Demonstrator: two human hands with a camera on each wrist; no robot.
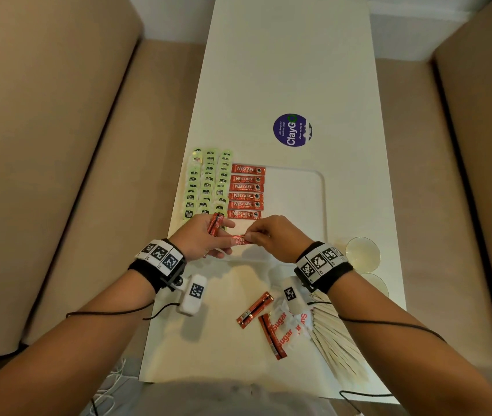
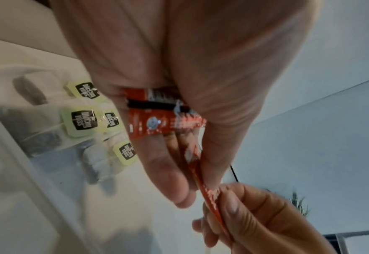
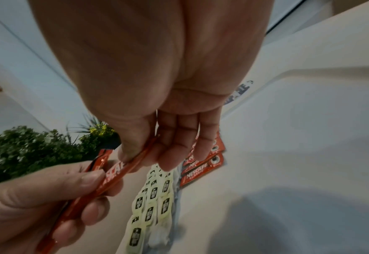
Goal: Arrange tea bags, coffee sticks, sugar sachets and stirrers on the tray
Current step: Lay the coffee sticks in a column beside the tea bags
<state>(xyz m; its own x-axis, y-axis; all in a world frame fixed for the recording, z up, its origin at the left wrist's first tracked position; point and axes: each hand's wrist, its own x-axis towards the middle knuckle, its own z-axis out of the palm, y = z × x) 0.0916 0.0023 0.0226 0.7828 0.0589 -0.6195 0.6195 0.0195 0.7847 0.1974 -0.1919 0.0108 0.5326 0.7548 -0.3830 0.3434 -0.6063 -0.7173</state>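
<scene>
Both hands are up over the near edge of the white tray (image 1: 324, 205), sharing one red coffee stick (image 1: 240, 240) between them. The right hand (image 1: 276, 237) pinches one end of that stick between thumb and fingertips, the other fingers hanging loosely curled; the left hand (image 1: 201, 238) has its thumb pressed on the other end, and there's a small bundle of more coffee sticks (image 1: 216, 225) tucked in that same left palm, fingers curled under them. On the tray, six coffee sticks (image 1: 247, 192) lie in a neat column, labels up, one below the other. Just left of them the tea bags (image 1: 207, 184) run in three overlapping rows, pale green tags showing. Nearer the person, on the bare white table (image 1: 283, 70), two loose coffee sticks (image 1: 255, 309) lie at angles, one touching the sugar sachets (image 1: 291, 328) heaped beside them. The pale wooden stirrers (image 1: 339, 345) are fanned out right of the sugar, partly under the right forearm. Two clear glass dishes (image 1: 362, 253) sit off the tray's near right corner. Farther up the table there's a round purple sticker (image 1: 292, 130).
</scene>
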